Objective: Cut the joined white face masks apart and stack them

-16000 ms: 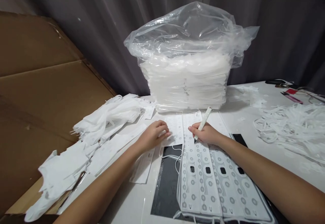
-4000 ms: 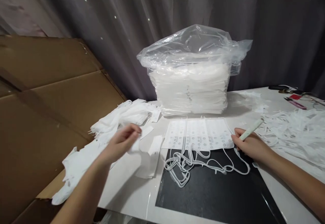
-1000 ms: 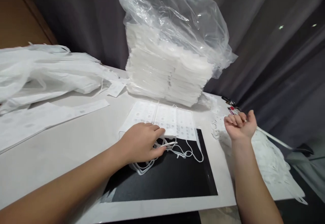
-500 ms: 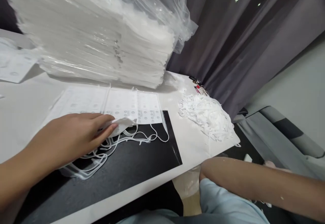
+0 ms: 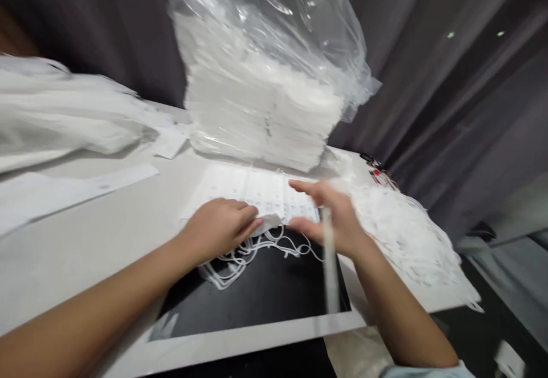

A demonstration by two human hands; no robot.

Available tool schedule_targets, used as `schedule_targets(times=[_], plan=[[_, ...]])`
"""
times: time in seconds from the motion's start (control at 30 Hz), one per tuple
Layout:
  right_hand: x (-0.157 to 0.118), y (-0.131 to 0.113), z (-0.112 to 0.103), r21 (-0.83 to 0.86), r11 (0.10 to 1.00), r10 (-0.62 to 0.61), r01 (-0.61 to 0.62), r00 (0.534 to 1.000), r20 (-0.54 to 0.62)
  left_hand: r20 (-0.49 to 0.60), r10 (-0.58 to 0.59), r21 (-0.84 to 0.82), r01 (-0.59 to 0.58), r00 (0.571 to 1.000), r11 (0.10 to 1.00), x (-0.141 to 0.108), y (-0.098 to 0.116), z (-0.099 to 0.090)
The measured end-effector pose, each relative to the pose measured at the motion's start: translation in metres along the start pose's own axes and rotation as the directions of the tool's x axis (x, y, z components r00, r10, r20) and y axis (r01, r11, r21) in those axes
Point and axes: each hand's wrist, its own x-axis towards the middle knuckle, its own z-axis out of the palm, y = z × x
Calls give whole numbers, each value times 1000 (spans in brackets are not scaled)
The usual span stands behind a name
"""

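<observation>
My left hand (image 5: 225, 224) is closed on the near edge of a white printed sheet with cord loops (image 5: 261, 187), which looks like a strip of joined face masks. White elastic loops (image 5: 231, 269) trail from that edge onto a black mat (image 5: 274, 298). Over the sheet's right end, my right hand (image 5: 329, 212) is smeared by motion, its thumb and fingers apart. Against its near side a narrow white strip (image 5: 331, 275) hangs down, blurred; I cannot tell whether it touches the hand.
Behind the sheet stands a tall white stack in a clear plastic bag (image 5: 265, 109). A heap of white scraps (image 5: 406, 241) lies on the right. At left are more white sheets (image 5: 64, 115) and a loose long piece (image 5: 77, 192). A dark curtain (image 5: 411, 81) hangs behind.
My right hand has come up from beside the table to the sheet's right end. A narrow strip now shows by it. The view has shifted left; my left hand keeps its pinch.
</observation>
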Motion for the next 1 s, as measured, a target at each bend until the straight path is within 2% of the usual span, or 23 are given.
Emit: schedule_targets(times=[0.1,0.17,0.23,0.3,0.4,0.47,0.6,0.77,1.0], plan=[[12,-9,41,199,975,-98,96,995,0,21,3,23,-3,1000,1000,-5,1,-2],[13,-6,63,285,957,-67,58,998,22,32,16,26,-17,999,1000,-8,2,-5],[10,0,75,323,946,-30,26,1000,7,43,34,25,-36,998,999,-11,2,-8],[6,4,77,348,937,16,-2,999,-37,62,37,37,-40,997,999,-13,2,-12],[3,8,72,379,924,96,-48,989,-109,79,-19,99,11,997,995,-13,0,-17],[2,8,70,392,917,135,-68,980,-145,39,-59,152,53,997,987,-11,-3,-19],[2,8,76,377,917,181,-131,978,-101,-68,-84,194,96,994,976,-9,-11,-19],[2,8,85,351,922,188,-162,981,-42,-17,-168,145,169,986,975,-12,-18,-10],[2,8,86,383,902,248,-198,965,-87,-30,-165,44,166,986,985,-12,-18,-2]])
